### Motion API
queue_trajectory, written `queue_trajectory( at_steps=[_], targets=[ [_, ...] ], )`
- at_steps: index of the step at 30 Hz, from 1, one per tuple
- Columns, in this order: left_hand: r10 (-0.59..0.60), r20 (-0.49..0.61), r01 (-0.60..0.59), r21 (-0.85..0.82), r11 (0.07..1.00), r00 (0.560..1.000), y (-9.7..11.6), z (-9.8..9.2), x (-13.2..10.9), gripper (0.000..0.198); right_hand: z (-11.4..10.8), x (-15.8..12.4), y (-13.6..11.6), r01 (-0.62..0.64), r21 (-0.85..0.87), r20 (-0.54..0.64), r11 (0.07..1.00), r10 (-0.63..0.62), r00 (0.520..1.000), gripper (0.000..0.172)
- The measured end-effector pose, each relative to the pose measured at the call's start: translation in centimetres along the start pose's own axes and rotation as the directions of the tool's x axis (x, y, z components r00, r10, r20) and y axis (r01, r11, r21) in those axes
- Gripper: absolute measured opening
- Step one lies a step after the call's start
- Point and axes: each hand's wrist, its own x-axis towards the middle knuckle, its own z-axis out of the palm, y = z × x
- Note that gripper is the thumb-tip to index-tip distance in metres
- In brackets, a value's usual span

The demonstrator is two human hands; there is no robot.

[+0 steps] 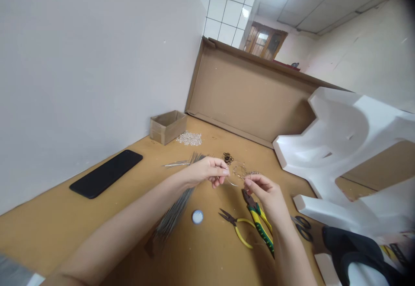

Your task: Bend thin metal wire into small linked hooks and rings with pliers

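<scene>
Over the middle of the table, my left hand (211, 171) is closed in a pinch on a thin curved wire (232, 184), whose free end points toward the right hand. My right hand (264, 188) is also pinched, a short way to the right; whatever its fingertips hold is too small to make out. Beneath my left wrist lies a bundle of straight grey wires (177, 210). Just beyond the hands are looped thin wire pieces (239, 170) and a small heap of black rings (228, 159). Green-and-yellow pliers (262, 227) lie partly under my right hand, beside yellow-handled pliers (236, 221).
A small round lid-like disc (197, 216) lies near the wires. Behind are an open cardboard box (168, 128) and a pile of tiny shiny pieces (189, 138). A flat black slab (106, 173) sits left; scissors (303, 227) and white foam (340, 117) stand right. A cardboard panel (249, 93) borders the back.
</scene>
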Motion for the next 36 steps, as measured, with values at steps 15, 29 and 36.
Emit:
queue_trajectory(
  at_steps=[15, 29, 36],
  targets=[
    [-0.116, 0.073, 0.093, 0.265, 0.96, 0.991, -0.5, 0.1, 0.2, 0.026, -0.2, 0.0, 0.3, -0.024, -0.011, 0.112, 1.0, 0.025, 0.993, 0.031],
    [-0.115, 0.088, 0.091, 0.236, 0.968, 0.99, -0.7, -0.1, 0.3, 0.026, -0.2, -0.1, 0.1, -0.052, 0.052, 0.169, 0.997, 0.043, 0.985, 0.033],
    [-0.116, 0.108, 0.087, 0.237, 0.968, 0.987, -0.1, -0.1, -0.1, 0.027, -0.2, 0.1, 0.7, -0.032, 0.02, 0.166, 0.999, 0.028, 0.986, 0.029]
  ],
)
